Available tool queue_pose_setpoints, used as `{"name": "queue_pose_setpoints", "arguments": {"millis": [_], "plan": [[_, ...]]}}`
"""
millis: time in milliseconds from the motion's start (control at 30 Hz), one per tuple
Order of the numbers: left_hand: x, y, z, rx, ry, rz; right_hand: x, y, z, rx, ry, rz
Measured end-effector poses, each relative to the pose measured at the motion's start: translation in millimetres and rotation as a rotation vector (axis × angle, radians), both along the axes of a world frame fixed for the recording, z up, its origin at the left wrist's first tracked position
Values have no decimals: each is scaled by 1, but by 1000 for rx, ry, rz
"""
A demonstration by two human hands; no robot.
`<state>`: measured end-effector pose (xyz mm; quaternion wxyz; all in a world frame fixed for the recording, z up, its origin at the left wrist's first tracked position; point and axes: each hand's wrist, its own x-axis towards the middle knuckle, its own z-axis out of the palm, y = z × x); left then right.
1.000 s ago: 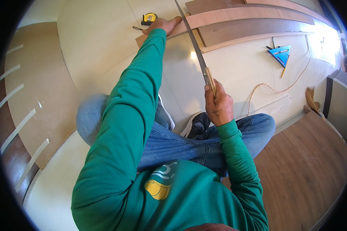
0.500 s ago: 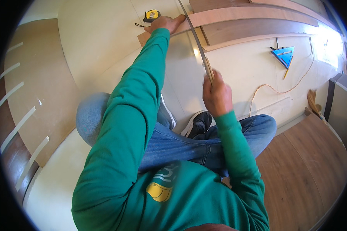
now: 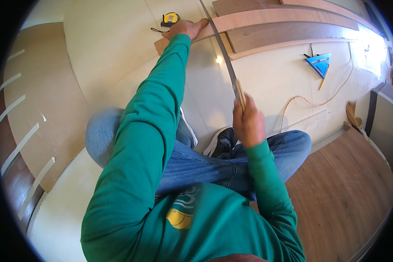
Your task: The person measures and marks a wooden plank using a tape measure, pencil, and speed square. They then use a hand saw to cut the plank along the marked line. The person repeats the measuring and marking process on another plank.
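My right hand (image 3: 249, 122) is closed around the wooden handle of a handsaw (image 3: 226, 49). Its long, thin metal blade runs up and away from me, lying across a narrow wooden board (image 3: 284, 15) near that board's left end. Just left of the blade, my left hand (image 3: 185, 29) grips the board from above, its thumb stretched toward the blade. The undersides of the left fingers are hidden. Past that hand lies a yellow and black tape measure (image 3: 170, 18) with a dark wrist strap.
More wooden boards (image 3: 288, 36) lie beneath and beside the narrow one. A blue triangular square (image 3: 321, 64), a pencil (image 3: 324, 77) and a twisted rope (image 3: 308, 102) are on the pale floor at right. Brown sheet (image 3: 43, 96) stands left; wood-look panels (image 3: 340, 192) lie lower right.
My right hand has drawn the saw back toward me, down and slightly right. The left hand keeps its place on the board.
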<state>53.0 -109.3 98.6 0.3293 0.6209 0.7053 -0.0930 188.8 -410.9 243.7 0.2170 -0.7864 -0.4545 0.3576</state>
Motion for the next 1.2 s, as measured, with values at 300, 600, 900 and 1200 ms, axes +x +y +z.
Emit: {"name": "queue_pose_setpoints", "arguments": {"millis": [300,600,900,1200], "plan": [[-19,2,-10,33,-230,-160,-3,51,-38,63,-27,-13],[8,-17,-6,250,69,-433,1,50,-26,41,-12,-13],[11,-17,-3,184,110,-422,7,-29,23,31,39,-40],[21,-17,-1,154,128,-421,6,83,-54,65,-26,2]]}}
